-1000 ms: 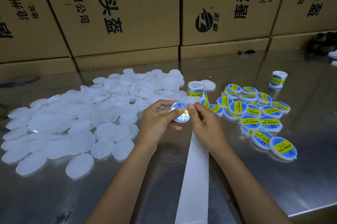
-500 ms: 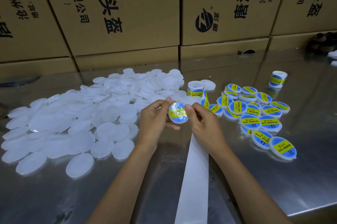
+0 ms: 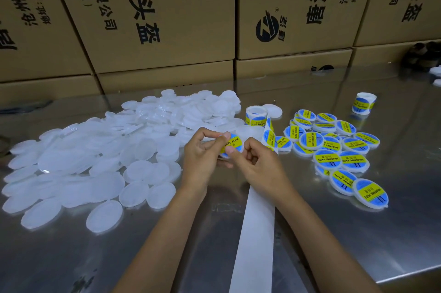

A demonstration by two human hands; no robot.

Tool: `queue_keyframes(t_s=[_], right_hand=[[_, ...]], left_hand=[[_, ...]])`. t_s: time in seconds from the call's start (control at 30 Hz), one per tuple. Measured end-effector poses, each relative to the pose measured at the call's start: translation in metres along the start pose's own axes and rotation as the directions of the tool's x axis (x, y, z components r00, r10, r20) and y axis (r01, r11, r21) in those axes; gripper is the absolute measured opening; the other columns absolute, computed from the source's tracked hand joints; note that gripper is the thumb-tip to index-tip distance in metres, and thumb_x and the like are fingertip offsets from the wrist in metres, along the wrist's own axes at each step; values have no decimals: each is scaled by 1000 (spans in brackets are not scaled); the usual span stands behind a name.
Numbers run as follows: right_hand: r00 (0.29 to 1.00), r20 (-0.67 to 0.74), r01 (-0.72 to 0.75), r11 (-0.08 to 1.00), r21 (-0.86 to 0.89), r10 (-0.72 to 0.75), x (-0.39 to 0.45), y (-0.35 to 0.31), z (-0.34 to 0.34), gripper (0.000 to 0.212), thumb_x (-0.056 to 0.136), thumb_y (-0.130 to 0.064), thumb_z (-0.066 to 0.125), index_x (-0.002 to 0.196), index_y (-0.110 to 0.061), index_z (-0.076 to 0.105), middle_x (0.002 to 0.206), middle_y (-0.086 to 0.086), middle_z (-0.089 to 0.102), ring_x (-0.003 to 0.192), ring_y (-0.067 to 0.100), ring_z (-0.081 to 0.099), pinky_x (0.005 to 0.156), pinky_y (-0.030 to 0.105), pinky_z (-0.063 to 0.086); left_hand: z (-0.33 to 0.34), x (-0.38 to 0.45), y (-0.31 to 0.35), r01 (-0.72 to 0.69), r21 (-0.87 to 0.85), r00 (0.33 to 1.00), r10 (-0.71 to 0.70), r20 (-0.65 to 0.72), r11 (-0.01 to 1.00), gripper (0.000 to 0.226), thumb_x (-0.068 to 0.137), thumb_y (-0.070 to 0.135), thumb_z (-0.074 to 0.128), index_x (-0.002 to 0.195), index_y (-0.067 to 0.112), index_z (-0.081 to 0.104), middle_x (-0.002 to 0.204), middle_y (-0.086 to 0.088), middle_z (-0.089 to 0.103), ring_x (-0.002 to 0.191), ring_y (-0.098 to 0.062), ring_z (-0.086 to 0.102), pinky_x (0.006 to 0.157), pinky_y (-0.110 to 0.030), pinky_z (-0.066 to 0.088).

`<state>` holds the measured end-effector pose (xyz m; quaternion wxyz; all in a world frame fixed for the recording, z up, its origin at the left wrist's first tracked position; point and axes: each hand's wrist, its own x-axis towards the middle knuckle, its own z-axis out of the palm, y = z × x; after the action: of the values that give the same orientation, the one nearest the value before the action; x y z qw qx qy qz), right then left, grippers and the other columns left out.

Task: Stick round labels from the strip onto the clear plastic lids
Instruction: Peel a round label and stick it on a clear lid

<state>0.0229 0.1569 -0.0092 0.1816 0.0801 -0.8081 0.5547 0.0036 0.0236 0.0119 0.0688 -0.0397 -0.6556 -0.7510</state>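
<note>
Between both hands, above the table's middle, is a clear lid with a blue and yellow round label [image 3: 234, 143] on its face. My left hand [image 3: 202, 159] grips the lid's left rim with thumb and curled fingers. My right hand [image 3: 259, 166] holds its right side, the thumb pressing on the label. A roll of labels [image 3: 255, 116] stands just behind, and its white backing strip [image 3: 256, 228] runs toward me under my right forearm. A large heap of bare clear lids [image 3: 100, 156] lies on the left. Several labelled lids [image 3: 334, 149] lie on the right.
The steel table [image 3: 358, 233] ends at a front right edge. A second label roll [image 3: 364, 103] stands at the back right. Stacked cardboard boxes [image 3: 167, 30] wall off the far side. A dark object [image 3: 422, 56] sits on the far right.
The lid was turned so its labelled face points up toward me. My right thumb has moved onto the label, and both hands shifted slightly closer together.
</note>
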Motion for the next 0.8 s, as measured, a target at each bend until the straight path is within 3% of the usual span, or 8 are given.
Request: queue_keyframes(t_s=[0.1, 0.23, 0.43, 0.6, 0.67, 0.8], right_hand=[[998, -61, 27, 997, -77, -32, 0, 2, 1, 47, 92, -42, 65, 62, -19, 35, 51, -11, 34, 53, 9, 31, 55, 25, 28], [991, -127, 21, 995, -98, -33, 3, 3, -1, 48, 102, -36, 50, 62, -22, 28, 51, -9, 30, 55, 10, 28, 56, 32, 27], [972, -234, -44, 987, -157, 7, 7, 6, -9, 46, 105, -33, 42, 63, -14, 37, 55, -2, 39, 61, 25, 40, 59, 43, 37], [965, -258, -52, 997, -54, 36, 7, 5, -9, 45, 105, -30, 44, 62, -21, 37, 54, -6, 39, 56, 11, 37, 57, 32, 31], [966, -254, -46, 999, -6, 43, 8, 6, -10, 44, 105, -30, 44, 63, -18, 40, 54, -8, 40, 56, 7, 37, 56, 26, 31], [975, -219, -37, 999, -25, 31, 7, 7, -10, 44, 105, -32, 43, 64, -19, 39, 53, -8, 39, 56, 7, 36, 56, 26, 31]], left_hand=[[1, -1, 1, 6, -3, 1000, -6, -3, 1000, 28, 92, 21, 74, 99, -2, 60, 77, -6, 76, 63, -19, 73, 51, -28, 58], [1, 1, 1, 26, -12, 999, -25, 30, 1000, 25, 96, 26, 68, 95, 2, 60, 77, -12, 76, 66, -25, 74, 55, -32, 60], [2, -1, -1, 40, 19, 979, -43, 198, 999, 19, 94, 11, 69, 111, 7, 62, 86, -13, 77, 70, -22, 74, 56, -29, 59], [8, -2, -9, 20, 96, 943, -51, 328, 995, 51, 83, -9, 74, 120, 20, 55, 97, -16, 74, 79, -21, 70, 70, -35, 60], [8, -3, -9, 3, 67, 946, -25, 324, 998, 53, 82, -8, 75, 121, 23, 56, 92, -11, 75, 79, -20, 70, 71, -34, 60], [4, -3, -6, 23, -8, 939, -19, 343, 1000, 53, 82, -2, 78, 124, 24, 59, 98, -18, 74, 80, -19, 70, 74, -32, 60]])
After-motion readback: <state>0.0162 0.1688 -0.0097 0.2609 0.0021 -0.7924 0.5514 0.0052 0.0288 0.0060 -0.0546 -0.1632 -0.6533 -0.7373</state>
